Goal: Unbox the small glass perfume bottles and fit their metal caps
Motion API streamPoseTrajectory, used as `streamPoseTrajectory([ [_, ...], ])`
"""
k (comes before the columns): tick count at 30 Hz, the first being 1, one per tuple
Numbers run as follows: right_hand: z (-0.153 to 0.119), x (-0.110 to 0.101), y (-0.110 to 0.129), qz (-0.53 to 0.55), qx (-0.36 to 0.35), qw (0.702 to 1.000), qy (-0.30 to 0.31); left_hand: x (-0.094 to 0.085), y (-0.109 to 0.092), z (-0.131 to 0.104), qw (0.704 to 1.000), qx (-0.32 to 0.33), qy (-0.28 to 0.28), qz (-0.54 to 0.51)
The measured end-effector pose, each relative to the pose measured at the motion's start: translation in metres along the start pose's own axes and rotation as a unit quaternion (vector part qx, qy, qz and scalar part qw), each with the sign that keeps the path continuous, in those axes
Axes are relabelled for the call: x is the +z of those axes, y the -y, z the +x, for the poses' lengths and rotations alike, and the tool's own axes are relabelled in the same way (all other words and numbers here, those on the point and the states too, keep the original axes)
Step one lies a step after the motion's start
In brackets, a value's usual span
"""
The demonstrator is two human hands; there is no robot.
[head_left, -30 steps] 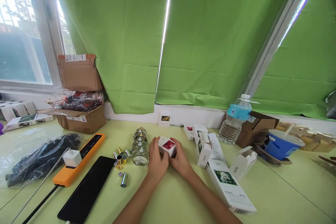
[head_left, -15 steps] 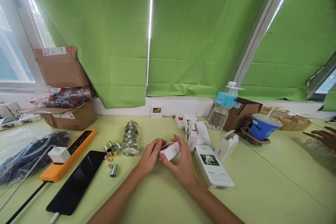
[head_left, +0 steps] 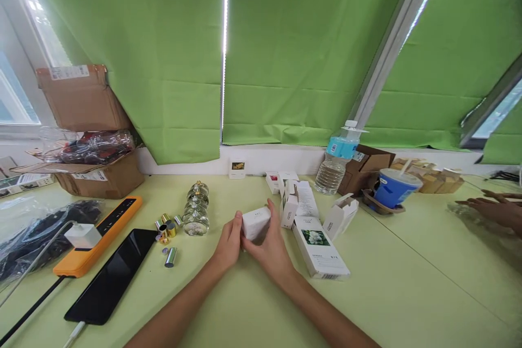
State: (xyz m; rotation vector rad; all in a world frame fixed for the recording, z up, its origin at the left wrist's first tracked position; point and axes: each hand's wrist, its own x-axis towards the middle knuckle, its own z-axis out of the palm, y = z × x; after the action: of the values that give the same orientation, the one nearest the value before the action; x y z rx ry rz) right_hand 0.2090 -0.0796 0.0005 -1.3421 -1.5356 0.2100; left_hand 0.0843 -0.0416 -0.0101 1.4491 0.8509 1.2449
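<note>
Your left grip [head_left: 229,242] and right grip [head_left: 275,250] are both closed around a small white carton [head_left: 256,224], one on each side, fingers and thumbs on it. It's sitting out in front of you, about midway between the glass bottles and the flower box; can't tell if its bottom touches anything.

Biggest stuff first: you've got green blinds [head_left: 318,54] hanging across the back, then the pale green counter [head_left: 253,310] under everything. On your left there's an open cardboard box [head_left: 122,176] with plastic-wrapped bits in it. Closer to you is an orange power strip [head_left: 67,265] with a white charger [head_left: 84,236] plugged in, and a black phone [head_left: 112,277] lying right beside it. Over on your right, a white flower box [head_left: 320,255] lies flat, with a water bottle [head_left: 330,174] behind it and a blue cup [head_left: 393,190] near that. Clear glass bottles [head_left: 196,216] are bunched just left of your grip. Tiniest of all: shiny metallic caps [head_left: 171,228] loose between phone and bottles.
</note>
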Motion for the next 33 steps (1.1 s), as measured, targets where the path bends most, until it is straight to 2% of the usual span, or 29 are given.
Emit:
streamPoseTrajectory([
  [4, -0.001, 0.005, -0.001, 0.066, 0.021, 0.997, 0.026, 0.000, -0.008, 0.001, 1.000, 0.019, 0.005, -0.023],
  [8, 0.005, -0.004, 0.000, 0.070, -0.001, 0.997, 0.045, -0.003, -0.019, -0.002, 0.997, 0.076, 0.026, -0.002],
  [13, 0.014, -0.024, 0.001, -0.008, -0.062, 0.995, 0.075, -0.004, -0.026, -0.006, 0.995, 0.092, 0.030, 0.024],
  [17, 0.015, -0.032, 0.000, -0.066, -0.126, 0.983, 0.116, -0.003, -0.030, -0.009, 0.991, 0.105, 0.044, 0.064],
  [20, 0.013, -0.033, 0.000, -0.089, -0.140, 0.977, 0.131, -0.006, -0.031, -0.009, 0.986, 0.126, 0.046, 0.097],
  [26, 0.014, -0.031, -0.007, -0.156, -0.171, 0.967, 0.109, -0.017, -0.027, -0.006, 0.969, 0.165, 0.026, 0.181],
  [33, 0.018, -0.033, -0.013, -0.228, -0.243, 0.933, 0.135, -0.017, -0.022, -0.005, 0.948, 0.184, 0.054, 0.254],
])
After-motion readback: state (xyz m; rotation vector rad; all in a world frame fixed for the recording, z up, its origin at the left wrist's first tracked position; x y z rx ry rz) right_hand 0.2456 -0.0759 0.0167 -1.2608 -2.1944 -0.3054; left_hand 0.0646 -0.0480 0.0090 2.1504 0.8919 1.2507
